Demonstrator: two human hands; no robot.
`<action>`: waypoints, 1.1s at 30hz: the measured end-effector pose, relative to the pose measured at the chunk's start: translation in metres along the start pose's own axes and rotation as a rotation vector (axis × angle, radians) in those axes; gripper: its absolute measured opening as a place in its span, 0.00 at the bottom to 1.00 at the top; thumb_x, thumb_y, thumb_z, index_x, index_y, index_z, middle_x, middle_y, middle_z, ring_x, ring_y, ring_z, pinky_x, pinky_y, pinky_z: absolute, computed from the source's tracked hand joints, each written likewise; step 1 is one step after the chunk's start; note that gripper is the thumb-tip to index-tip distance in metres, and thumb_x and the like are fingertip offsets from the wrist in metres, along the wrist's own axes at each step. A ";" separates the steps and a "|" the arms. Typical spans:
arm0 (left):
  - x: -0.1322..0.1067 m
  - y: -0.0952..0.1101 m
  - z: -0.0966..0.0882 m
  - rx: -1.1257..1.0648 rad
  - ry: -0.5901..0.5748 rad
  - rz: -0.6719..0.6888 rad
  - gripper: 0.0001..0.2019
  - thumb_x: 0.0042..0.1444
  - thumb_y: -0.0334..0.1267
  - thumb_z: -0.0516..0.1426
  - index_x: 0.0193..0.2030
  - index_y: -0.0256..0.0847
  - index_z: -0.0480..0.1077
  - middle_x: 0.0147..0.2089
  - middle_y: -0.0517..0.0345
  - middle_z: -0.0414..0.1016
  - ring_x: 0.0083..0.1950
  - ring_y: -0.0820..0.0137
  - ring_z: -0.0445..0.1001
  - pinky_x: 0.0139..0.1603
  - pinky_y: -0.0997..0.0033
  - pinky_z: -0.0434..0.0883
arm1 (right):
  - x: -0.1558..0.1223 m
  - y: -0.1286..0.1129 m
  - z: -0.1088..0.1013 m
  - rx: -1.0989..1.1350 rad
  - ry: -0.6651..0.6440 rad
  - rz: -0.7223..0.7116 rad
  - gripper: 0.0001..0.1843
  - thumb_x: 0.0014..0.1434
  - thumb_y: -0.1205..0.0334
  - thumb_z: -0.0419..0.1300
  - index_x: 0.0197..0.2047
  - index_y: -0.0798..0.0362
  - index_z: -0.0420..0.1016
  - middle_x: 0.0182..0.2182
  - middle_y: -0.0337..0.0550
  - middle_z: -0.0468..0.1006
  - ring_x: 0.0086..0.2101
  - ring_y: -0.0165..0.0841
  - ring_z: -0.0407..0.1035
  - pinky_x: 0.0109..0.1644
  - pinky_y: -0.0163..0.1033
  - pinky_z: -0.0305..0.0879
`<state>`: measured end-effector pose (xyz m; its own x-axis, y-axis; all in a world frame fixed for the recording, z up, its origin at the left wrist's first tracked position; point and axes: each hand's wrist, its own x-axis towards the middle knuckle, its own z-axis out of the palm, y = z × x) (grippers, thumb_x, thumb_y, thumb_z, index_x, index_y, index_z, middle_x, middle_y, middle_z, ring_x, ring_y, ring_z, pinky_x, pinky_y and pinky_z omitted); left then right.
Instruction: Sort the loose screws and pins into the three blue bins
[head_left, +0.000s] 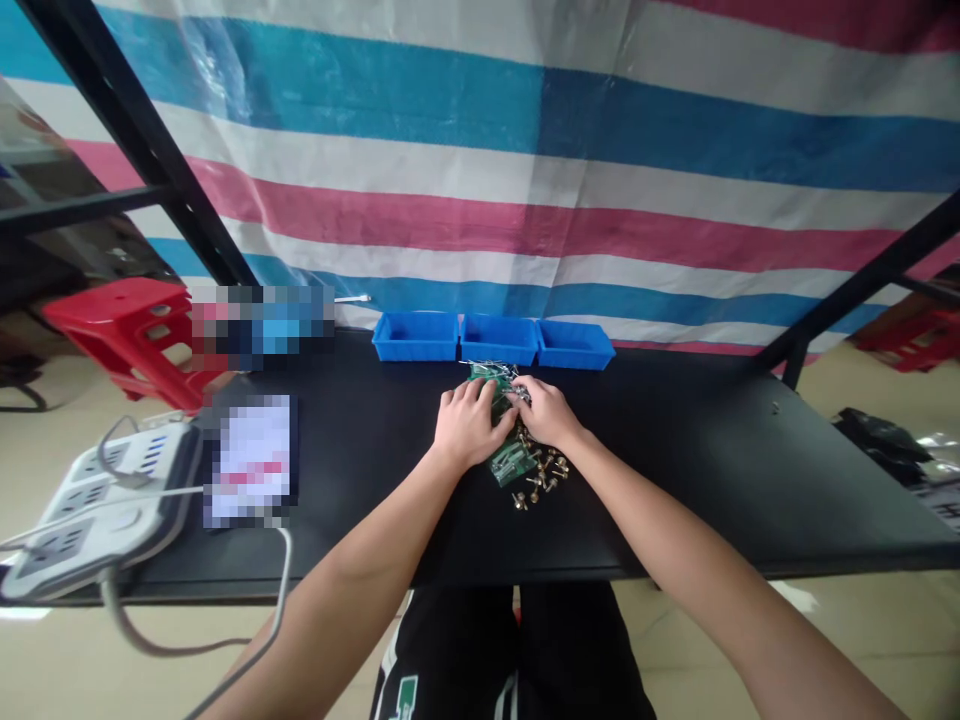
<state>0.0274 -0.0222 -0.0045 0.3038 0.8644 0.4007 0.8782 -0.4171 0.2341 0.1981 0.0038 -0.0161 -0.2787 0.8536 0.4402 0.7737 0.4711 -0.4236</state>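
Observation:
My left hand (469, 425) lies palm down over a heap of small hardware, its fingers apart and resting on a green piece that looks like a circuit board or printed packet. Across from it, my right hand (547, 412) has its fingers curled together around small silver metal pieces (519, 394). More thin silver pieces (491, 369) stick out behind my fingers. Closer to me lies a green piece (512, 462) with long silver parts on it. Brass-coloured pieces with short shafts (551, 468) are scattered beside it, below my right hand. My hands cover the middle of the heap.
Three blue bins (416, 340) stand in a row behind the heap on the black table (675, 480). At the left are a white power strip (97, 500) with cables and a blurred-out flat item (251, 460). A red stool (131, 330) stands beyond the table's left end.

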 end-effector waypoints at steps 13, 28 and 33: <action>0.003 -0.003 -0.002 -0.083 0.011 -0.046 0.24 0.62 0.52 0.46 0.58 0.40 0.65 0.59 0.48 0.70 0.58 0.55 0.67 0.54 0.54 0.62 | 0.012 0.016 -0.013 -0.032 0.129 0.068 0.13 0.63 0.52 0.51 0.39 0.52 0.70 0.25 0.42 0.77 0.26 0.33 0.71 0.31 0.33 0.59; 0.003 -0.014 -0.003 -0.163 0.091 -0.150 0.22 0.51 0.42 0.53 0.53 0.39 0.65 0.58 0.44 0.69 0.59 0.55 0.67 0.59 0.53 0.60 | 0.034 -0.041 0.011 -0.096 -0.011 0.105 0.20 0.62 0.53 0.53 0.54 0.53 0.68 0.48 0.52 0.75 0.49 0.41 0.68 0.52 0.43 0.64; 0.003 -0.013 -0.005 -0.194 0.091 -0.131 0.24 0.50 0.44 0.53 0.54 0.39 0.64 0.58 0.42 0.68 0.60 0.53 0.66 0.59 0.50 0.60 | 0.022 -0.028 0.006 0.066 0.143 0.099 0.29 0.55 0.44 0.60 0.55 0.53 0.69 0.51 0.51 0.74 0.54 0.42 0.65 0.60 0.46 0.59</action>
<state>0.0150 -0.0153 -0.0013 0.1499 0.8895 0.4317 0.8176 -0.3571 0.4518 0.1669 0.0107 0.0009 -0.1158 0.8584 0.4997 0.7531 0.4039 -0.5193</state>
